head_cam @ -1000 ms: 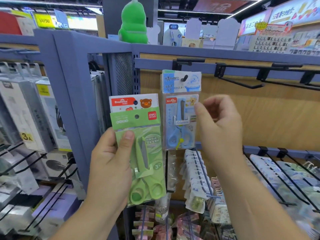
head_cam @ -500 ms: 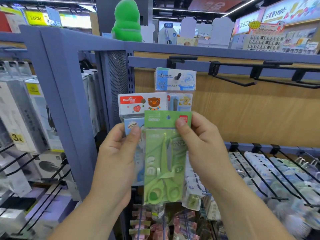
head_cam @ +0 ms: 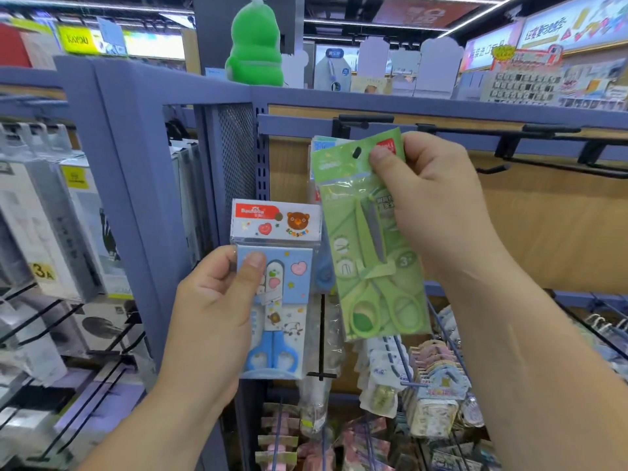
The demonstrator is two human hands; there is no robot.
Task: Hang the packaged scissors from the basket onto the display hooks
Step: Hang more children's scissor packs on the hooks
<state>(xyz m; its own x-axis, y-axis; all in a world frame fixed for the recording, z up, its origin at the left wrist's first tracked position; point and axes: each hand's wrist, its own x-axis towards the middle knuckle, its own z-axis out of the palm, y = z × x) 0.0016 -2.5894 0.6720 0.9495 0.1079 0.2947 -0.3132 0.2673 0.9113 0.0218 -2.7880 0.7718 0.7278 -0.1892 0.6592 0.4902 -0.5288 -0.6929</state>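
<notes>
With a pale pack point(head_cam: 322, 143) seemingly already on the hook point(head_cam: 353, 121), the right hand point(head_cam: 438, 205) pinched the green scissors pack point(head_cam: 370, 266) by its top just below that hook, not yet threaded, while the left hand point(head_cam: 210, 311) gripped the blue scissors pack point(head_cam: 275, 300) lower down, unhung.

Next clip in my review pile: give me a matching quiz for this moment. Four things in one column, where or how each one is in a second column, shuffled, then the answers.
Things
1. green scissors pack
2. blue scissors pack
3. green toy
4. black hook

Place or state
A. stands on top of the shelf
B. pinched by the left hand, held lower
C. juts out with nothing hung on it
D. held up high by the right hand

Pairs: 1-D, 2-B, 3-A, 4-C
</notes>
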